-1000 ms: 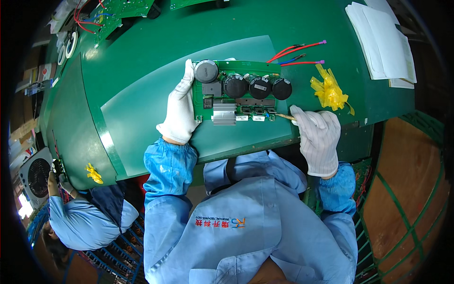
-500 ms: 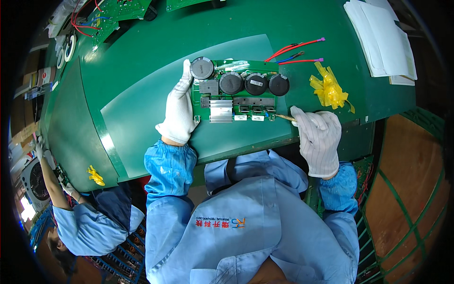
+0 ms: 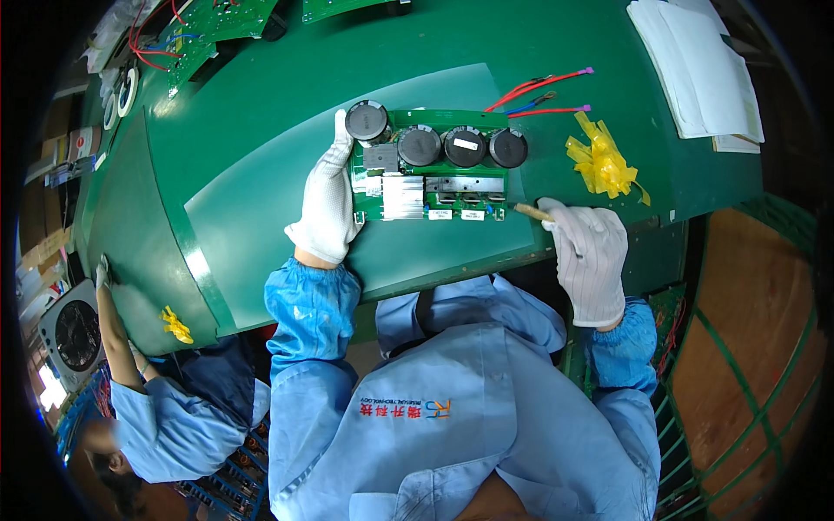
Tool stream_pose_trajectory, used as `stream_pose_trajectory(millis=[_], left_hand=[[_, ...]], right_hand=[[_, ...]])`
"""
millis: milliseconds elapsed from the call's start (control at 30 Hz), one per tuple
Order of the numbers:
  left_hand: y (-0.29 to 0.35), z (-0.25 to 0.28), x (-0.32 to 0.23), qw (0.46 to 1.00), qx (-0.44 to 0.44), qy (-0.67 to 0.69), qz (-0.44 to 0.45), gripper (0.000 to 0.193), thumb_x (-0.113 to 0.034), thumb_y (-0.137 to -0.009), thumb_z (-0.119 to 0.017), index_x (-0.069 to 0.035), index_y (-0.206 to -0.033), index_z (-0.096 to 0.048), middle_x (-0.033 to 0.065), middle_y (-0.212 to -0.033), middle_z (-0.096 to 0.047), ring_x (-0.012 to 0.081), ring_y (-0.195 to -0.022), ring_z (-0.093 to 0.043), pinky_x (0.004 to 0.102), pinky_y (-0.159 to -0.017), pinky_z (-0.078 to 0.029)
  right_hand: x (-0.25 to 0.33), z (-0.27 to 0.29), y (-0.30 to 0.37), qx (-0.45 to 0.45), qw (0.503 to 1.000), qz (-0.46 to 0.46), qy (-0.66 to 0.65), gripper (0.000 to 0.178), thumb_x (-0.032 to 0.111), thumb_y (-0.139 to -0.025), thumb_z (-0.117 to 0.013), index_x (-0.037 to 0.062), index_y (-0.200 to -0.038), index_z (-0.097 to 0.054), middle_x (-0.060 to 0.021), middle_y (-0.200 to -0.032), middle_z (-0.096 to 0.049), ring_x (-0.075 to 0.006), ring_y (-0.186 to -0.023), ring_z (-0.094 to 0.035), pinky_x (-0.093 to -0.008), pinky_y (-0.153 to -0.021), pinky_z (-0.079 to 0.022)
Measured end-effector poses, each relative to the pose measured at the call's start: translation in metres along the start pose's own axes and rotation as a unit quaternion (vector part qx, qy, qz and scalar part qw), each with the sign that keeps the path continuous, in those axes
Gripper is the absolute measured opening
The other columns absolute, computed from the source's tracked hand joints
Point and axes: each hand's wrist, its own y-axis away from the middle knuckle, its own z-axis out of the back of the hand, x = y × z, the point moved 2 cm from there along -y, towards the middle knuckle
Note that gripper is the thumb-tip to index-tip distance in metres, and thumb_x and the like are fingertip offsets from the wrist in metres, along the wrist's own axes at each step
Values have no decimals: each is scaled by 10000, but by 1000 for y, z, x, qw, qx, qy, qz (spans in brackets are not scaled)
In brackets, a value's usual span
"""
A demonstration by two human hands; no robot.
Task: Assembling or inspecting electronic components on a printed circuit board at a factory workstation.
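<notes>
On the head view, my left hand, in a fuzzy white knit glove, is curled round the left edge of a green circuit board, fingers closed on it. The board sits in front of me over a smooth translucent sheet on the glossy green bench; can't tell if it's lifted or resting. My right hand, white glove with thin stripes, has thumb and fingers pinched shut on a slim tannish stick tool, tip just beside the board's lower right corner. Too small to say what the tip is.

Count on the board: four fat black cylindrical capacitors, one ridged silvery heat sink, one boxy dark component, one flat grey metal bar and two white block-shaped parts along the bottom edge. Red and blue wires stick out past the upper right, two with purple end connectors.

Also on the bench: two crumpled yellow film bundles, one near the board and one well off to the left; a pile of white paper sheets; two tape rolls; at least two more green boards up top. One co-worker in blue sits lower left, near a round-grilled fan.
</notes>
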Motion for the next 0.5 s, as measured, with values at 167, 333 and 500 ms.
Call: stream_pose_trajectory(millis=[167,333,500], left_hand=[[-4,1,-1,1000,9,16,7,456,-364,-1032,-521,-30,-1342,-512,83,-1192,-633,189,-1017,-664,345,-876,-577],[-2,5,0,1000,5,6,12,433,-372,-1029,-518,-22,-1284,-541,113,-1121,-657,201,-907,-699,341,-764,-615],[0,2,-3,999,29,-20,21,431,-385,-1024,-533,-32,-1271,-546,88,-1107,-650,180,-912,-689,332,-780,-604]], right_hand=[[0,5,0,-43,999,-1,27,189,73,-846,-633,73,-1028,-684,-44,-810,-649,-257,-654,-578,-378,-645,-437],[6,9,-7,18,997,-51,50,159,79,-864,-615,55,-1002,-689,-72,-790,-639,-274,-678,-588,-378,-657,-440],[14,8,1,-76,996,34,41,287,72,-820,-665,60,-1104,-703,-53,-873,-661,-261,-717,-598,-377,-711,-466]])
